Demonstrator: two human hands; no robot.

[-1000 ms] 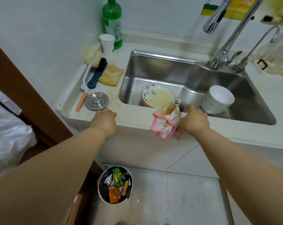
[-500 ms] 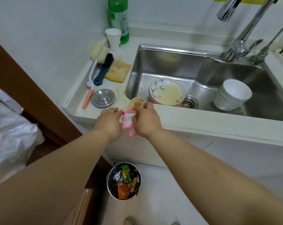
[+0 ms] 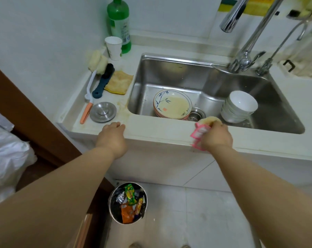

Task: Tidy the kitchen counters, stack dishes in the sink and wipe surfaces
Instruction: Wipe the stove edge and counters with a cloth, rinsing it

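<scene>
The right hand's (image 3: 216, 135) grip holds the pink cloth (image 3: 198, 134) bunched on the counter's (image 3: 160, 130) front edge, swept back rightward from beside the left hand (image 3: 112, 136). That one rests open on the edge, so wiping goes on; dishes (image 3: 172, 104) already sit in the sink (image 3: 187, 77).

Soft, even indoor light, slightly green-grey cast, no hard shadows. Source not in view. Mild glare on the chrome faucet (image 3: 241, 25) spout and the steel sink (image 3: 178, 76) back wall; the sink strainer lid (image 3: 103, 112) shows a dull sheen. Strong wide-angle distortion: counter edge (image 3: 160, 133) bows, forearms balloon toward the bottom corners. Centre fairly sharp; top-right corner soft and washed out; white plastic bag (image 3: 6, 154) at left slightly overexposed. Compression smear on skin.
</scene>
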